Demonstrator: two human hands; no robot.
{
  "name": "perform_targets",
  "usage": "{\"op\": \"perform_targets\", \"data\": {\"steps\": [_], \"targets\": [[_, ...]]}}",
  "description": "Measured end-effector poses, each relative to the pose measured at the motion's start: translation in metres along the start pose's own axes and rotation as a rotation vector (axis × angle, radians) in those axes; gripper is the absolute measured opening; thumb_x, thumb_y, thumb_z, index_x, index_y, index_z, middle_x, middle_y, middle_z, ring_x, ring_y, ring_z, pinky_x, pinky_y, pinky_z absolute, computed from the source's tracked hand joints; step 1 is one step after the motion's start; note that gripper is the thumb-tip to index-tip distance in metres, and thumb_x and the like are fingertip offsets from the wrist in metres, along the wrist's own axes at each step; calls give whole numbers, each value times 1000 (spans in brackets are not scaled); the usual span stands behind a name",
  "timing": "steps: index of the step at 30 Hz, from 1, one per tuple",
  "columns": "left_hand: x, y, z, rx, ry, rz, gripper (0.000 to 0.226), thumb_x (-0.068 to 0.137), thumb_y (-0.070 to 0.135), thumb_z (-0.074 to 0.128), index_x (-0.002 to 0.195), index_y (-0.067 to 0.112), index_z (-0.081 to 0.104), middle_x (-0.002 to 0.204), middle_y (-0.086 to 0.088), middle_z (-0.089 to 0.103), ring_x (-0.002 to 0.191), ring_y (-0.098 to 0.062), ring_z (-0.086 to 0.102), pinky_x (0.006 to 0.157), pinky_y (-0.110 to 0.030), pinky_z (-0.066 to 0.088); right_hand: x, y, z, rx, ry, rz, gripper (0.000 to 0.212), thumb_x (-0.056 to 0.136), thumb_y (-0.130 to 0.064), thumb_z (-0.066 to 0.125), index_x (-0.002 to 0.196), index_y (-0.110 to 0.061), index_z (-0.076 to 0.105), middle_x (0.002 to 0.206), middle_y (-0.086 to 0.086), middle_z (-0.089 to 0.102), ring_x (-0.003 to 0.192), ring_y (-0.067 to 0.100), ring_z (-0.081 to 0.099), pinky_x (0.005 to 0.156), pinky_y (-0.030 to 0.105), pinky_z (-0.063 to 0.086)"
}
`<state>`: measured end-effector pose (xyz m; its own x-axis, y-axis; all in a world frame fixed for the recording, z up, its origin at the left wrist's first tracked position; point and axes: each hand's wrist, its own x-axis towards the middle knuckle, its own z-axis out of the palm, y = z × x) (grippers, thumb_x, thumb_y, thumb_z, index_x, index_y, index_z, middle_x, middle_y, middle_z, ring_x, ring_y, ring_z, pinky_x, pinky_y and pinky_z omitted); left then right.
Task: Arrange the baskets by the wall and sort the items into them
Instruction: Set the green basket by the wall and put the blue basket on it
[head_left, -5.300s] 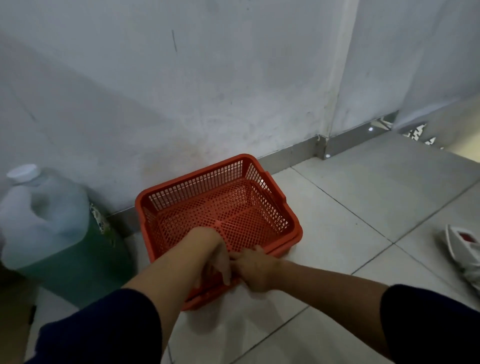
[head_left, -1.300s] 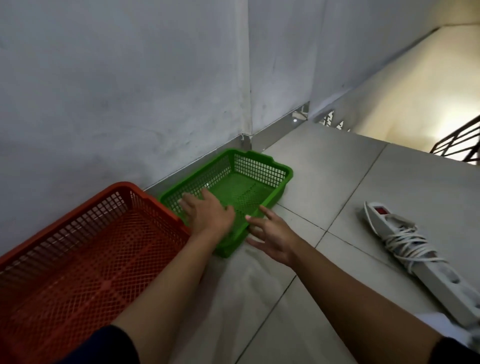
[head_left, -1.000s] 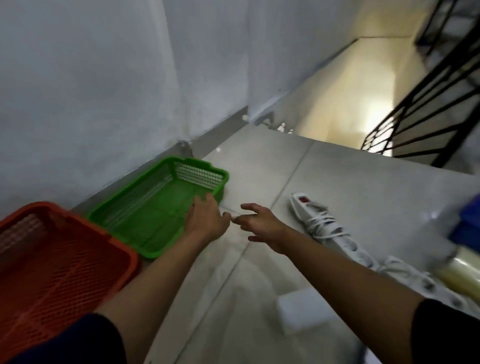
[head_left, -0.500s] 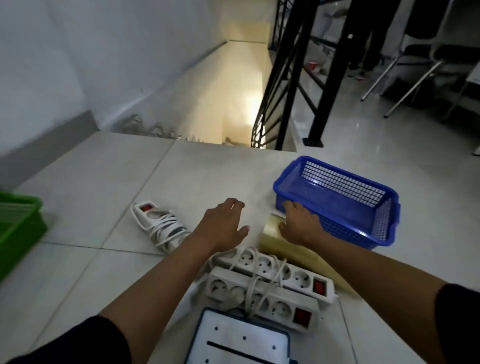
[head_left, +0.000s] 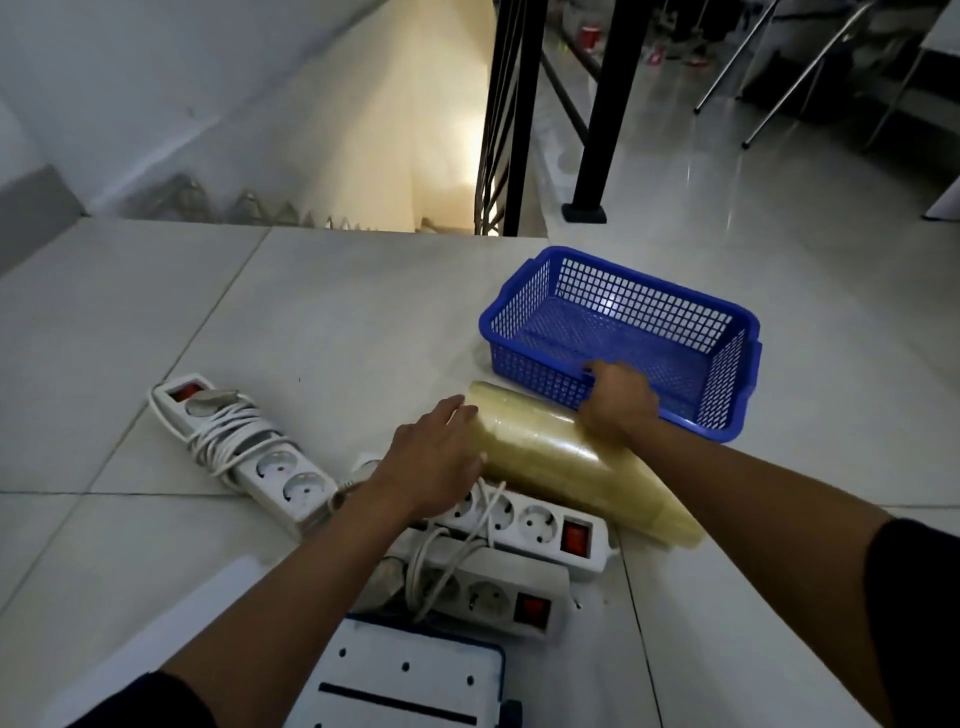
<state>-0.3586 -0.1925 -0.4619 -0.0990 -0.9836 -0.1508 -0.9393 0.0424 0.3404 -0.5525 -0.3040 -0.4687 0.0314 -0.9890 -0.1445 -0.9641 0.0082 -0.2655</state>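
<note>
Two hands: both are reaching out over the tiled floor (head_left: 322, 322), sleeves dark at the upper arms.
Right hand (head_left: 618, 402): its fingers are curling over the near rim of the blue basket (head_left: 621, 332) and gripping it; the wrist is lying across the tape stack.
Left hand (head_left: 434, 460): it is lying flat with the fingers straight and relaxed, their tips touching the far end of the roll stack of clear tape (head_left: 561, 457), just beside the basket's near-left corner.
Blue basket: it is sitting on the floor with nothing inside, near the black stair railing (head_left: 519, 114).
Tape stack: it is lying on its side, touching the basket's near wall and running back toward the person.
Power strips: one (head_left: 244, 447) with its white cord wound round it is lying well left of the basket; two more (head_left: 540, 525) (head_left: 488, 595) are lying side by side just nearer than the tape stack.
White panel (head_left: 400, 675): it is lying nearest the person, below the strips.
</note>
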Motion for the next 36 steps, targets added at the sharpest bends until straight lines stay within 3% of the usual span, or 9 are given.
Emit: {"op": "perform_targets", "data": {"steps": [4, 14, 16, 21, 24, 27, 29, 33, 36], "targets": [[2, 2, 0, -39, -6, -6, 56, 95, 36, 47, 144, 14, 30, 157, -4, 22, 130, -25, 46, 106, -43, 41, 5, -7, 5, 67, 41, 43, 31, 79, 0, 65, 108, -12, 67, 117, 12, 58, 108, 34, 55, 94, 52, 47], [-9, -16, -19, -228, -13, -86, 59, 96, 41, 46, 147, 17, 29, 156, -1, 29, 139, -20, 36, 113, -39, 33, -13, -35, 2, 15, 381, -239, 23, 85, -5, 62, 108, -4, 63, 107, 15, 51, 103, 34, 48, 89, 53, 45], [-17, -23, -38, -446, 70, -215, 54, 95, 44, 45, 142, 17, 38, 149, -3, 41, 133, -22, 44, 108, -34, 37, -21, -56, -3, 27, 446, -338, 22, 85, -3, 61, 107, -1, 65, 104, 17, 53, 99, 36, 51, 85, 52, 47], [-52, -61, -93, -1391, 230, -581, 60, 91, 59, 42, 134, 17, 43, 124, -10, 54, 113, -32, 59, 92, -42, 49, -46, -118, -8, -17, 554, -635, 28, 70, 9, 69, 95, -2, 69, 92, 18, 58, 87, 38, 56, 72, 46, 44], [-89, -100, -115, -1574, 320, -656, 63, 87, 58, 50, 132, 14, 44, 121, -17, 56, 109, -37, 61, 86, -43, 54, -69, -161, -5, -42, 573, -824, 27, 66, 9, 73, 90, -3, 70, 84, 15, 57, 78, 35, 57, 66, 42, 43], [-128, -139, -128, -1624, 387, -753, 49, 89, 44, 57, 125, 12, 48, 111, -18, 61, 87, -30, 65, 72, -38, 57, -94, -207, 3, -37, 589, -963, 28, 64, 7, 74, 89, -4, 70, 82, 14, 57, 77, 34, 57, 68, 41, 42], [-156, -168, -132, -1656, 486, -827, 42, 94, 27, 55, 129, 7, 47, 119, -19, 59, 87, -31, 64, 59, -37, 57, -111, -241, 11, -31, 592, -1061, 28, 65, 6, 75, 89, -5, 70, 83, 13, 57, 78, 33, 57, 71, 42, 43], [-207, -218, -137, -1582, 799, -927, 37, 94, -5, 36, 129, -6, 48, 127, -24, 57, 70, -30, 59, 33, -26, 52, -145, -309, 28, 1, 622, -1197, 23, 68, -2, 77, 90, -6, 70, 86, 14, 61, 82, 34, 60, 75, 43, 48], [-242, -247, -142, -1589, 1020, -959, 38, 91, -14, 32, 124, -8, 51, 111, -22, 56, 64, -29, 56, 30, -26, 50, -174, -360, 44, 63, 645, -1226, 18, 76, -8, 73, 94, -7, 73, 92, 16, 65, 88, 35, 62, 83, 45, 50]]}}
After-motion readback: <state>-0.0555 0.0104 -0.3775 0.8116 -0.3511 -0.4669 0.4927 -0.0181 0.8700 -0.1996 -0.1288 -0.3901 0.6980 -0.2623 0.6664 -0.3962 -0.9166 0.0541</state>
